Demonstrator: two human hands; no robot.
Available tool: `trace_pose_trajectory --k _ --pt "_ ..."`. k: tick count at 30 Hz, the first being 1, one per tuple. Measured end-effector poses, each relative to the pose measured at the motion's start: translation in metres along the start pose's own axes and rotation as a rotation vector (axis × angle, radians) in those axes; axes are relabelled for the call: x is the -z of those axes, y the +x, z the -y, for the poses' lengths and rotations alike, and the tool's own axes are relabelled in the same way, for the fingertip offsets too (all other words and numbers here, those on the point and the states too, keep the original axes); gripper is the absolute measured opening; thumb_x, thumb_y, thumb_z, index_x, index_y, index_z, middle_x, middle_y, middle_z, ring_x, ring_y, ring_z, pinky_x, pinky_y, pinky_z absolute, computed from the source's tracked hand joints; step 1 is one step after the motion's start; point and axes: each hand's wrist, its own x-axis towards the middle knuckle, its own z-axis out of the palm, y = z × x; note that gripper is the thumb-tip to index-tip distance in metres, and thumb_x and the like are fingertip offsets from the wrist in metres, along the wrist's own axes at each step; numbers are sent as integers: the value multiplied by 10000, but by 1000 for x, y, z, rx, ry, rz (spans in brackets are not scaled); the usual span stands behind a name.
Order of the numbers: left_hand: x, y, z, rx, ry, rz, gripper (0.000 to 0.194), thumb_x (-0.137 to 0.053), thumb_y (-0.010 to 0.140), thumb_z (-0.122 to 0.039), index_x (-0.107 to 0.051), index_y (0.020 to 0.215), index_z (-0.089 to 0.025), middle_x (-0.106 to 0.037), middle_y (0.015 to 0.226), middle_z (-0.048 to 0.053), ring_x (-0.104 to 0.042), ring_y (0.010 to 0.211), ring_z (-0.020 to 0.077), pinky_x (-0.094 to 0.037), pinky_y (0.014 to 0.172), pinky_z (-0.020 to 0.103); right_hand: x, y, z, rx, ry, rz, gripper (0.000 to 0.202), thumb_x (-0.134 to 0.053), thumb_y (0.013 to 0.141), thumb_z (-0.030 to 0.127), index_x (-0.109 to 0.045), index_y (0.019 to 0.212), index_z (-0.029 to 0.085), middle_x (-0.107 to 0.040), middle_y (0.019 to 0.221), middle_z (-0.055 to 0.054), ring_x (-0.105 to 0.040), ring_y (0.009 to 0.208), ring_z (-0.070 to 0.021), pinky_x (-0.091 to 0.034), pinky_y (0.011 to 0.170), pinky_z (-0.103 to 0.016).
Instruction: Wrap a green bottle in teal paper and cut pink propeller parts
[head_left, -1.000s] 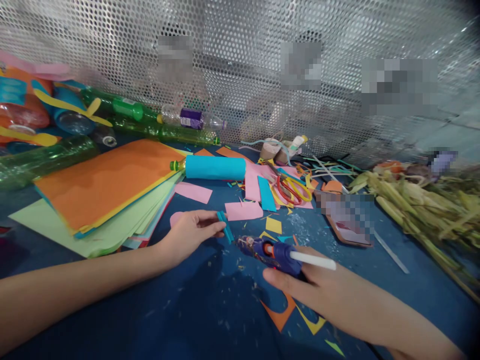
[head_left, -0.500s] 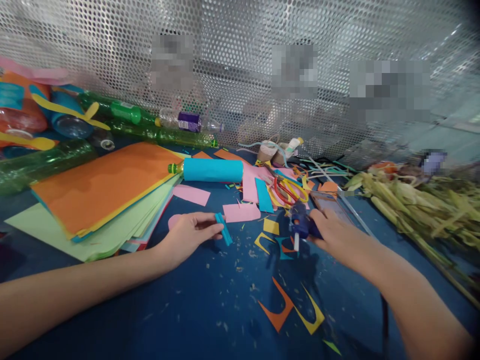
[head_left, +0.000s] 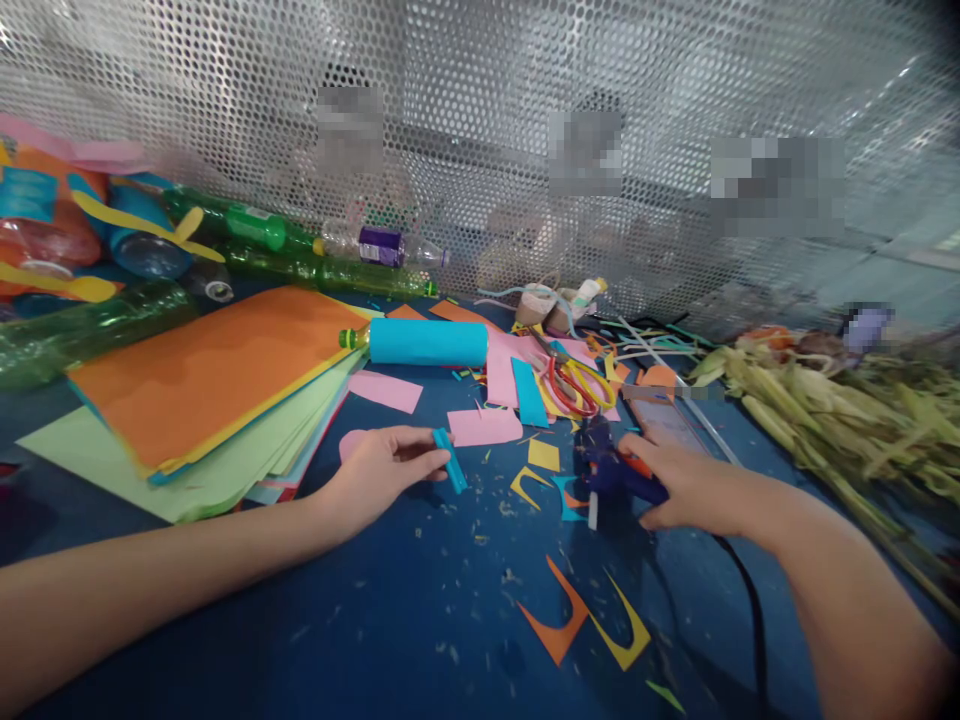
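Observation:
My left hand [head_left: 394, 465] pinches a narrow folded strip of blue paper [head_left: 451, 462] between thumb and fingers, above the blue table. At the right, my right hand [head_left: 679, 485] has its fingers apart around the handle end of a dark blue glue gun [head_left: 619, 475]. A white glue stick [head_left: 593, 510] pokes out of the gun, and a black cord runs down from beneath my wrist. Beyond my left hand lies a bottle wrapped in blue paper [head_left: 429, 342], with a green cap. Red and yellow scissors [head_left: 577, 385] rest on paper scraps behind the gun.
A stack of coloured paper [head_left: 217, 375] lies at the left, near several green plastic bottles [head_left: 97, 325]. Cut scraps, including an orange one [head_left: 562, 625], are in front. Dried husks [head_left: 847, 415] cover the right side. A perforated metal panel [head_left: 480, 130] stands behind.
My right hand has loosened its fingers from around the glue gun and drawn slightly right. More of the gun's handle shows. My left hand still holds the blue strip in nearly the same place.

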Motion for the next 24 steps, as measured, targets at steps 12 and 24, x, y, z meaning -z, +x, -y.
trace_pose_trajectory --k 12,24 --pt "-4 -4 -10 16 -10 -28 187 -686 672 -306 -663 812 -185 -673 763 3 -648 669 140 -529 723 276 25 -10 107 176 456 -209 223 -486 838 418 -579 860 217 -664 872 -32 -627 807 -179 -473 720 -297" --pt "-14 -21 -14 -125 102 77 163 -632 737 -293 -673 854 -187 -679 771 9 -631 776 168 -520 715 269 -19 -16 168 228 708 -280 117 -624 766 277 -542 785 197 -625 734 18 -601 697 -137 -452 630 -253"
